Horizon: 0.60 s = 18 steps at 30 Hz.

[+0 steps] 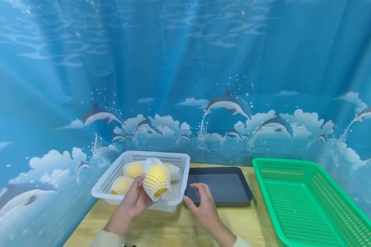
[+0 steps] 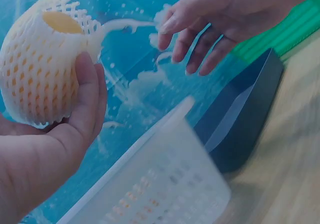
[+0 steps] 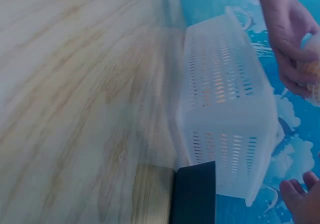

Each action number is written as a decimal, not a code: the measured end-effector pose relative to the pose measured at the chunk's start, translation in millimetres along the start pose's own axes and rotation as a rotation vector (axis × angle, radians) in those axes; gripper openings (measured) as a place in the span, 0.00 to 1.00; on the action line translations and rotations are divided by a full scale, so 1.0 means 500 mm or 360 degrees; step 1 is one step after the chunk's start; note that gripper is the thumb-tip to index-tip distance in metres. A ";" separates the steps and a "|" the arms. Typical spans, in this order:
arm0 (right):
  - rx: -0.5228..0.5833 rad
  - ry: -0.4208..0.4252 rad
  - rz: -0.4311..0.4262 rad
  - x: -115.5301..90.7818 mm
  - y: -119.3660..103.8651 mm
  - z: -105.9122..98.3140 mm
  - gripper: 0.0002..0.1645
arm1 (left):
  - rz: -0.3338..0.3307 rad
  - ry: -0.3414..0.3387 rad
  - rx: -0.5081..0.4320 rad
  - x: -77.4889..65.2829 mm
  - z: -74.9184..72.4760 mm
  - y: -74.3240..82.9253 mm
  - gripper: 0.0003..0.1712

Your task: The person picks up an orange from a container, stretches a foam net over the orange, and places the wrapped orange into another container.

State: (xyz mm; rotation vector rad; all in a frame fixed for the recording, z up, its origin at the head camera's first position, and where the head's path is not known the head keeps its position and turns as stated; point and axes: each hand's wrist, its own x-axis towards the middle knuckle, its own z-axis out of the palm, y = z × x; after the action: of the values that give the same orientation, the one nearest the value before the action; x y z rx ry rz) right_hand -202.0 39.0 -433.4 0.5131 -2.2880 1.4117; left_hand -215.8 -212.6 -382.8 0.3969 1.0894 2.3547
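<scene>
In the head view my left hand grips a yellow fruit wrapped in a white foam net, held above the front of a white plastic basket. The left wrist view shows that fruit with my thumb and fingers around it; bare yellow skin shows at one end of the net. Several more netted yellow fruits lie inside the basket. My right hand hovers by the near left corner of a dark tray, its fingers loosely bent and holding nothing.
A large green basket stands at the right of the wooden table. The dark tray sits between the two baskets. Behind the table hangs a blue curtain printed with dolphins.
</scene>
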 end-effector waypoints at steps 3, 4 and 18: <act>-0.0105 -0.0027 -0.0085 0.013 -0.001 0.019 0.26 | 0.0036 0.0102 0.0030 0.011 -0.010 0.015 0.25; -0.0127 -0.0041 -0.0106 0.018 -0.001 0.025 0.26 | 0.0052 0.0146 0.0033 0.015 -0.012 0.019 0.25; -0.0372 -0.0154 -0.0288 0.034 0.007 0.077 0.24 | 0.0216 0.0701 -0.0248 0.039 -0.038 0.056 0.40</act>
State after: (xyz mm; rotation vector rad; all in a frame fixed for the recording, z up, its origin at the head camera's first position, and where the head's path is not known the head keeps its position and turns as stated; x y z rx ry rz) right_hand -223.8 4.1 -443.4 0.7062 -2.3741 1.0391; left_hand -249.8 -228.7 -372.4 -0.1176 1.0806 2.7038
